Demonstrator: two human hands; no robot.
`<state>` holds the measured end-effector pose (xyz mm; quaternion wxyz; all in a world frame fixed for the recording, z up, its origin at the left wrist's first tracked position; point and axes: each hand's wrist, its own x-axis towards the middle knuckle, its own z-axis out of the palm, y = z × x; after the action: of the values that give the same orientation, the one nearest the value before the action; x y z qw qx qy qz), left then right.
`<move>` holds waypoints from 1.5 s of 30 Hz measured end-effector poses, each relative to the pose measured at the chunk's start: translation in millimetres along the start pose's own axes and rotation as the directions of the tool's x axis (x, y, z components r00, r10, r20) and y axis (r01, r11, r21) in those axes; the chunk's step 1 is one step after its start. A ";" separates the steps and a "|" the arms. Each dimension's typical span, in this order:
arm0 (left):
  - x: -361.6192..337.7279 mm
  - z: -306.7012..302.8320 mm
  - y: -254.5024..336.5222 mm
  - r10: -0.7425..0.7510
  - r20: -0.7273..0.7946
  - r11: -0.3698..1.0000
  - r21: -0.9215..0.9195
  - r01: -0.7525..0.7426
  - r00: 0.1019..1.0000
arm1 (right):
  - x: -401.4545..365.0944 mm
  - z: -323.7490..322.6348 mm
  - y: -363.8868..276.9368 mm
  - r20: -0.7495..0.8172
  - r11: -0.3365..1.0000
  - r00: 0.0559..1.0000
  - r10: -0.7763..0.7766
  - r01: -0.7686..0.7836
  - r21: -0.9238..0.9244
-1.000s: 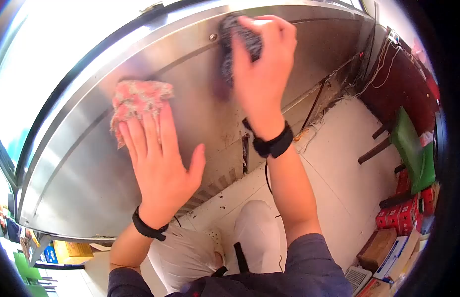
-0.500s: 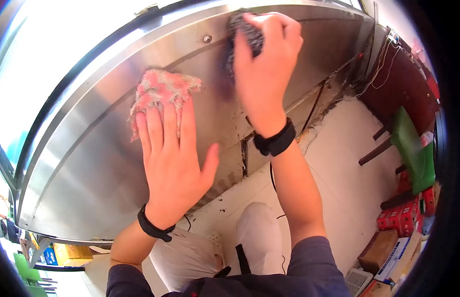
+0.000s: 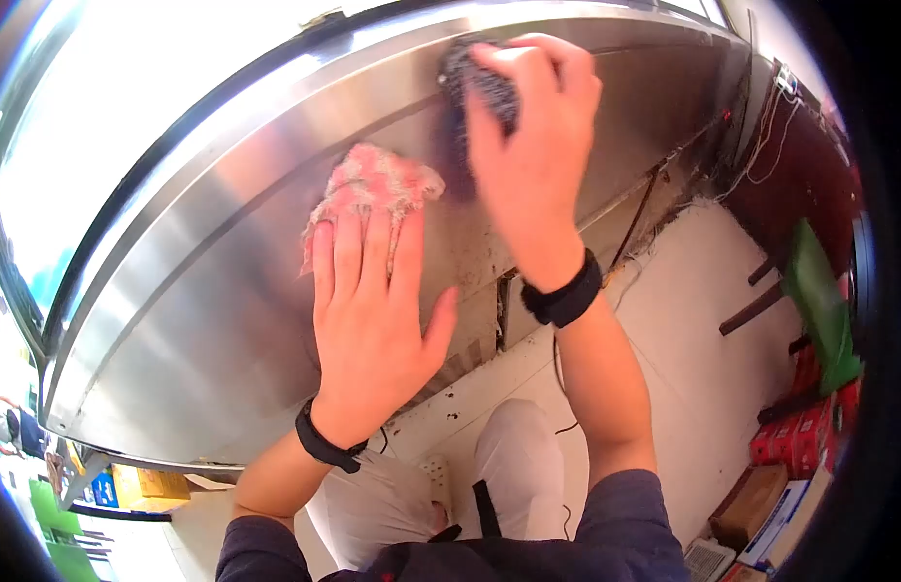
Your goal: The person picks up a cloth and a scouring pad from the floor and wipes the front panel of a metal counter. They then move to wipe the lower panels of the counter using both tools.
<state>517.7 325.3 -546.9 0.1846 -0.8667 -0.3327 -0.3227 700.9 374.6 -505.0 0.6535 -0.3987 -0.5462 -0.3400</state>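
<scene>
A shiny stainless steel panel [image 3: 208, 330] fills the upper left and middle of the view. My left hand [image 3: 377, 335] lies flat with fingers stretched out, pressing a pink and whitish fuzzy cloth [image 3: 377, 179] against the panel. The cloth spreads crumpled past the fingertips. To its right, my right hand [image 3: 542, 165] is closed round a dark grey steel wool scrubber [image 3: 484, 87], which rests against the panel near its top edge. Part of the scrubber is hidden by the fingers and thumb. Black bands circle both wrists.
Dirt lines the panel's lower seam beside the pale floor [image 3: 683, 301]. A green chair [image 3: 819, 306], red boxes [image 3: 790, 441] and a brown carton [image 3: 751, 504] stand at the right. Loose wires [image 3: 770, 141] hang at the upper right; a yellow box [image 3: 149, 487] sits lower left.
The whole view has shifted slightly. Along the panel, my left hand and the pink cloth have moved right, closer to my right hand. The scrubber stays near the top edge.
</scene>
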 end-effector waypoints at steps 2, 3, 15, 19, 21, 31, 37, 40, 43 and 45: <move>-2.9 -0.7 0.5 -0.032 -0.004 0.999 0.006 0.032 0.999 | -2.3 3.4 -3.3 -0.015 0.999 1.000 0.012 -0.013 -0.044; -2.9 -0.3 1.4 -0.044 -0.003 0.999 0.008 0.044 0.999 | -3.9 1.7 -8.9 -0.015 0.999 1.000 0.007 -0.008 -0.041; -11.1 -4.6 -2.2 -0.070 0.025 0.995 0.076 0.068 0.997 | -48.5 -2.8 -15.4 0.134 0.988 0.983 -0.123 0.108 0.111; -19.6 -4.9 -5.4 -0.087 0.041 0.994 0.073 0.084 0.995 | -41.2 -9.8 26.7 -0.041 0.973 0.973 0.227 -0.228 -0.023; -20.1 -4.3 -3.5 -0.111 0.063 0.990 0.094 0.105 0.992 | -50.5 -8.3 10.9 0.022 0.981 0.988 0.156 -0.152 -0.121; -37.7 21.2 -2.7 -0.084 0.025 0.993 0.083 0.082 0.996 | -74.0 -6.4 10.8 -0.080 0.969 0.969 0.233 -0.239 -0.062; -86.8 49.5 -9.1 -0.157 -0.079 0.956 -0.260 0.132 0.984 | -88.5 -3.5 26.7 -0.174 0.919 0.906 0.387 -0.395 -0.015; -92.0 55.6 -8.4 -0.144 -0.086 0.947 -0.300 0.113 0.986 | -105.4 -4.9 -7.5 0.026 0.993 0.992 0.120 -0.120 0.008; -77.5 58.4 -5.5 -0.118 -0.099 0.970 -0.222 0.093 0.988 | -101.8 -12.9 7.7 0.176 0.993 0.981 -0.084 0.068 0.095; -71.6 58.7 0.6 -0.104 -0.039 0.990 -0.096 0.100 0.994 | -95.2 -6.9 24.9 -0.047 0.979 0.979 0.199 -0.200 -0.021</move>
<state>502.8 323.5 -638.3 0.1339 -0.8490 -0.3569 -0.3659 709.4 380.5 -603.1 0.6913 -0.4522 -0.4844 -0.2883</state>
